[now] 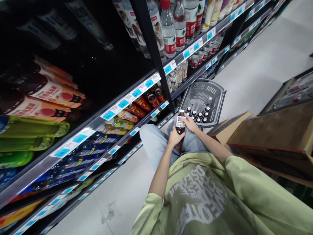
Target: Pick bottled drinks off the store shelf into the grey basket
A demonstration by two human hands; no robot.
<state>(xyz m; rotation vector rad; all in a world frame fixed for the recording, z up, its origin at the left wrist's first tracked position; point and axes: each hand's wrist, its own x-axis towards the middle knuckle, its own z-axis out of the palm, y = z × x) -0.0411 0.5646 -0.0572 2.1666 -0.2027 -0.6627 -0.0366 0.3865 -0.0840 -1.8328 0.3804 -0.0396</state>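
I hold a small dark drink bottle [181, 123] with a black cap and a white and blue label upright over my knees. My left hand [175, 138] is wrapped round its lower part. My right hand [190, 123] grips it at the label from the right side. Just beyond the bottle stands a grey plastic shopping basket [212, 93] on the floor, with several black-capped bottles [198, 114] of the same kind standing in its near end.
A drinks shelf [127, 101] with blue price tags runs along my left, holding red cans [146, 101], water bottles [168, 36] and coloured bottles. Cardboard boxes [269, 133] stand at my right. Pale floor tiles [256, 65] stretch ahead past the basket.
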